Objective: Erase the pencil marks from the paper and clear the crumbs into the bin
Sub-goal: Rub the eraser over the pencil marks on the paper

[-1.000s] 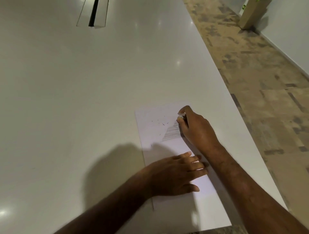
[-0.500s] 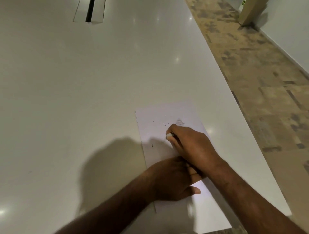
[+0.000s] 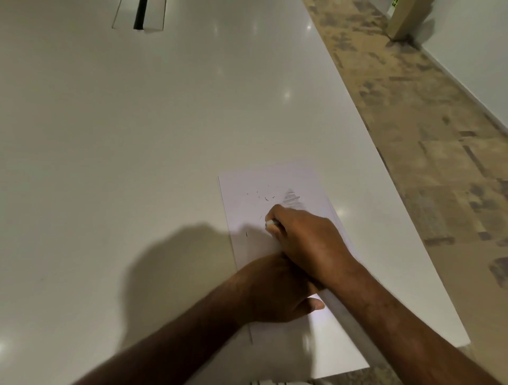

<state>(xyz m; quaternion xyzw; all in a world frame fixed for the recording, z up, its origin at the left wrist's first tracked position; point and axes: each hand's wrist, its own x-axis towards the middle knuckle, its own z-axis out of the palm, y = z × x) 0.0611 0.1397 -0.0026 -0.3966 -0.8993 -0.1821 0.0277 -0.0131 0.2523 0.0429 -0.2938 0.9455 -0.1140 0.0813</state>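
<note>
Two hands over paper on white table, head view. Right hand curled tight round small pale eraser, tip on the sheet just below grey pencil marks — dark crumbs scattered beside. Left hand flat, pressing paper's near half, fingers hidden under right wrist.

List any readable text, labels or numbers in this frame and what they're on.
None can be read.
Green sticker on the cardboard box, top right: cut off by the frame edge and too small to read.
Paper: only grey pencil shading and dark crumbs, no writing.
Eraser in the right hand: no print visible.
White table: no markings.
</note>
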